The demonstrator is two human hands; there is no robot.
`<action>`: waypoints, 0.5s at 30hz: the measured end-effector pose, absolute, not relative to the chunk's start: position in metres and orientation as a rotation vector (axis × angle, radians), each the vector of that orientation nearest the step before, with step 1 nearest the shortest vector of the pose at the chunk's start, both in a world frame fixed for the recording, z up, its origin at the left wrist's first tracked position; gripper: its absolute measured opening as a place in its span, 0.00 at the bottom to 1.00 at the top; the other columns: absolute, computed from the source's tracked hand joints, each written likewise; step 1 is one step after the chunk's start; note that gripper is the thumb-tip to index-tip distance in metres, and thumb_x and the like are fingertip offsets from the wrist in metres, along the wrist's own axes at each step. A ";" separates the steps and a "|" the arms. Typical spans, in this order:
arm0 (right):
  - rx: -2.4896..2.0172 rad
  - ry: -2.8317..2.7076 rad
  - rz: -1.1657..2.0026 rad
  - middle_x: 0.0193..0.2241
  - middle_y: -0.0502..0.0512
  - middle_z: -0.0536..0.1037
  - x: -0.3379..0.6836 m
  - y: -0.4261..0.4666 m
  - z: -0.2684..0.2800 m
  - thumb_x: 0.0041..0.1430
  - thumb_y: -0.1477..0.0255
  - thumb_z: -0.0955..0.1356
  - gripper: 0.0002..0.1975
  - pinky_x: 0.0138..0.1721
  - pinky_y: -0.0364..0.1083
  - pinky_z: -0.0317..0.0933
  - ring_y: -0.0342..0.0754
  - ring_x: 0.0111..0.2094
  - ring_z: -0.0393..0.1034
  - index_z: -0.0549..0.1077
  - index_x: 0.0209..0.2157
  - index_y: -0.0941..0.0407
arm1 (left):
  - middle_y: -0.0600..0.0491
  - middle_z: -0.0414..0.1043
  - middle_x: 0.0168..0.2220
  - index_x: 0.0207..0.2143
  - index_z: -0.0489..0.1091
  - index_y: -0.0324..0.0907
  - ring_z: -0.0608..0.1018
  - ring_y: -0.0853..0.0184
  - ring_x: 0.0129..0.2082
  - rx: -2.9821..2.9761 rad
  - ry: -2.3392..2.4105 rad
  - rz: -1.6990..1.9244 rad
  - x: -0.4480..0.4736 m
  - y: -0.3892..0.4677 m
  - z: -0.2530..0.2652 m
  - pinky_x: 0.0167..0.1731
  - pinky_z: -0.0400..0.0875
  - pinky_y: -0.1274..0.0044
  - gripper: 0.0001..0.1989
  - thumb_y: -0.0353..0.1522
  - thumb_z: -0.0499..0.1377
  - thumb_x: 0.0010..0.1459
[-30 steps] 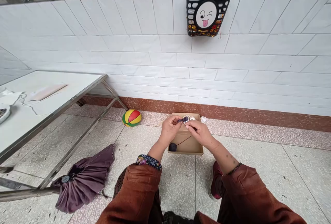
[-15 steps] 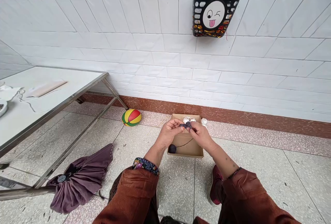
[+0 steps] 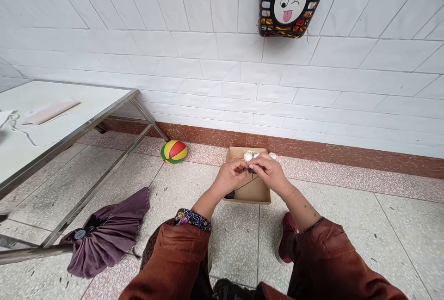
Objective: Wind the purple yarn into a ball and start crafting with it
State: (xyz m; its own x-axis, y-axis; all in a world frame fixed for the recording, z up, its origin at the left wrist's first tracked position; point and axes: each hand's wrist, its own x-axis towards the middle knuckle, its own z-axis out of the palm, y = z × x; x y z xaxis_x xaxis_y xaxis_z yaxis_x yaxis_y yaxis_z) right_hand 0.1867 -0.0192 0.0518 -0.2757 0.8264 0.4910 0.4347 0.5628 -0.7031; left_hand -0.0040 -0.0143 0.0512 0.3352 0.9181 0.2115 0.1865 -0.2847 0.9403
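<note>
A small dark piece of yarn work (image 3: pixel 249 169) is pinched between my two hands, mostly covered by the fingers. My left hand (image 3: pixel 230 173) grips its left side, fingers closed. From the right, my right hand (image 3: pixel 271 173) pinches it with thumb and fingertips. A dark strand runs down from it to a ball of dark yarn (image 3: pixel 229 194) in the cardboard box (image 3: pixel 255 197), partly hidden behind my left hand. White yarn balls (image 3: pixel 248 155) lie at the far side of the box. Whether a hook or needle is in my fingers I cannot tell.
A multicoloured ball (image 3: pixel 174 151) sits by the wall near a metal-framed white table (image 3: pixel 104 101). On the floor at left lies a folded purple umbrella (image 3: pixel 111 240). A black basket (image 3: pixel 293 6) with a winking face hangs on the tiled wall.
My view has tilted down slightly. My right hand has turned, its fingers now over the top of the yarn work, which shows less. My left hand covers more of the dark yarn ball.
</note>
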 end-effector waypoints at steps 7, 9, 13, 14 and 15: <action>-1.057 -1.659 1.033 0.31 0.52 0.78 0.193 -0.006 0.046 0.63 0.61 0.69 0.11 0.38 0.46 0.66 0.48 0.34 0.71 0.77 0.34 0.54 | 0.53 0.76 0.33 0.39 0.73 0.42 0.77 0.70 0.33 1.360 0.774 0.994 -0.006 -0.020 0.060 0.38 0.73 0.76 0.15 0.35 0.70 0.50; -1.050 -1.627 1.112 0.31 0.52 0.77 0.192 -0.004 0.042 0.62 0.61 0.69 0.11 0.37 0.45 0.66 0.47 0.33 0.71 0.76 0.34 0.55 | 0.51 0.78 0.35 0.38 0.74 0.41 0.79 0.68 0.34 1.294 0.766 1.020 -0.008 -0.019 0.061 0.40 0.74 0.74 0.15 0.37 0.71 0.49; -1.059 -1.660 1.068 0.32 0.52 0.78 0.186 -0.005 0.034 0.63 0.64 0.67 0.10 0.36 0.45 0.66 0.47 0.33 0.72 0.76 0.35 0.55 | 0.51 0.79 0.34 0.36 0.77 0.41 0.79 0.68 0.33 1.202 0.797 1.099 -0.010 -0.016 0.060 0.39 0.74 0.74 0.16 0.37 0.73 0.46; -1.066 -1.683 1.027 0.32 0.52 0.79 0.184 -0.005 0.033 0.63 0.65 0.67 0.09 0.37 0.45 0.66 0.47 0.33 0.72 0.77 0.35 0.54 | 0.52 0.79 0.33 0.36 0.77 0.40 0.79 0.68 0.33 1.184 0.803 1.110 -0.010 -0.016 0.060 0.39 0.74 0.75 0.16 0.36 0.73 0.46; -1.071 -1.711 0.980 0.32 0.52 0.79 0.182 -0.007 0.032 0.63 0.66 0.67 0.08 0.37 0.46 0.66 0.47 0.34 0.72 0.77 0.35 0.54 | 0.52 0.79 0.32 0.36 0.77 0.40 0.78 0.69 0.32 1.168 0.809 1.118 -0.010 -0.015 0.060 0.39 0.74 0.75 0.16 0.36 0.73 0.45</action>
State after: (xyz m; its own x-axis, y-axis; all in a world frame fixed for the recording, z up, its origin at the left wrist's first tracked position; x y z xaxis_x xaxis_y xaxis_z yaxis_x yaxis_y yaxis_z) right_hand 0.1822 -0.0066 0.0321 -0.2538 0.9323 0.2576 0.2494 0.3204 -0.9139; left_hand -0.0100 -0.0153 0.0599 0.2805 0.9581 0.0585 -0.2442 0.0123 0.9697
